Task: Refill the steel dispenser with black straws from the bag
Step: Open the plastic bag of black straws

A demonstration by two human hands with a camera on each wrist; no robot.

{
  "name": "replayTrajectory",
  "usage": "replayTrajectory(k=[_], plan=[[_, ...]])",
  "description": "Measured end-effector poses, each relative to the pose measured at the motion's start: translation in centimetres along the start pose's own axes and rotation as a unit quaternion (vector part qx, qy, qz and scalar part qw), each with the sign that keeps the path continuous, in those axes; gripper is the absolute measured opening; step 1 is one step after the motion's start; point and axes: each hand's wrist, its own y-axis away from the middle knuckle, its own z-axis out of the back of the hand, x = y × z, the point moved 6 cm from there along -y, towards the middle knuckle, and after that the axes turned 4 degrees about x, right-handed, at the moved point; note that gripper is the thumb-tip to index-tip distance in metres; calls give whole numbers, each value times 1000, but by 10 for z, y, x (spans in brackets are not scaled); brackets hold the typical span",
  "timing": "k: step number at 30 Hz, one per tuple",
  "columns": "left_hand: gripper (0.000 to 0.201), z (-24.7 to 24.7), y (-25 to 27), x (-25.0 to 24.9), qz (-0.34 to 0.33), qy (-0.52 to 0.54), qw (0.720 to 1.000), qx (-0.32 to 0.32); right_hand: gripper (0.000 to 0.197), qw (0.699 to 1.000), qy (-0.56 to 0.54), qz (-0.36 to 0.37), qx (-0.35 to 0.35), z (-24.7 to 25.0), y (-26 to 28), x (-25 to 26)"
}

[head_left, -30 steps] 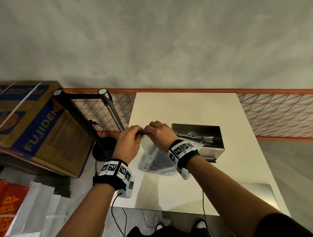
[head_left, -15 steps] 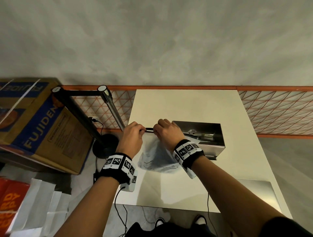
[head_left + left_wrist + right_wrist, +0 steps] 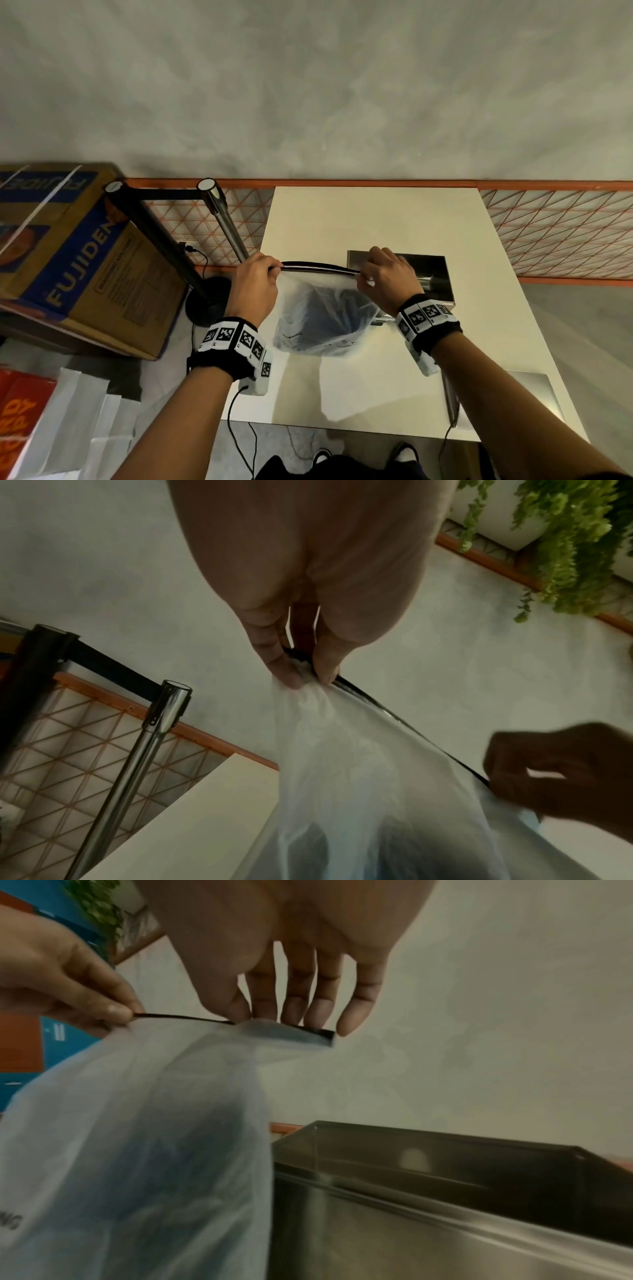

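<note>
The clear plastic bag (image 3: 322,318) hangs over the white table (image 3: 376,219), its bottom resting on the tabletop, with a dark mass of black straws (image 3: 329,308) showing through the film. Its black-edged top strip (image 3: 320,267) is stretched level between both hands. The left hand (image 3: 255,287) pinches the left end of that strip, thumb and fingers (image 3: 284,666) curled tight on the gathered plastic. The right hand (image 3: 387,277) pinches the right end, its fingers (image 3: 325,1010) bent down onto the strip's corner. Just behind and to the right of the bag stands the open steel dispenser (image 3: 431,274), its near wall close beside the bag in the right wrist view. Left of the table stand a chrome barrier post (image 3: 222,219) and a black one (image 3: 150,233), and farther left a cardboard box (image 3: 78,260) with blue print.
</note>
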Motion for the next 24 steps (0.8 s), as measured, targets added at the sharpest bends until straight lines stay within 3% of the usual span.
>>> replayTrajectory(k=[3,7,10,13,17,19,22,24], plan=[[12,3,-2,0,12,-4,1000,16,14,1000,-3,4,9,0,2,-4],[13,2,-1,-11,0,22,1000,22,33,998,-36,3,54,-5,-5,14],[18,6,0,-9,18,14,1000,17,43,990,-27,-97,98,1,-4,4],[39,5,4,2,28,-25,999,22,41,974,13,-191,122,8,5,-15],[34,1,6,2,36,-40,999,2,26,964,-20,-228,139,5,8,-18],[26,-3,7,0,54,-35,998,0,18,961,-67,-231,138,-1,7,-13],[28,-15,18,3,112,-83,990,23,27,955,-174,-230,72,-5,9,-8],[29,-21,25,6,155,-92,983,36,26,930,-275,-244,26,-7,14,-11]])
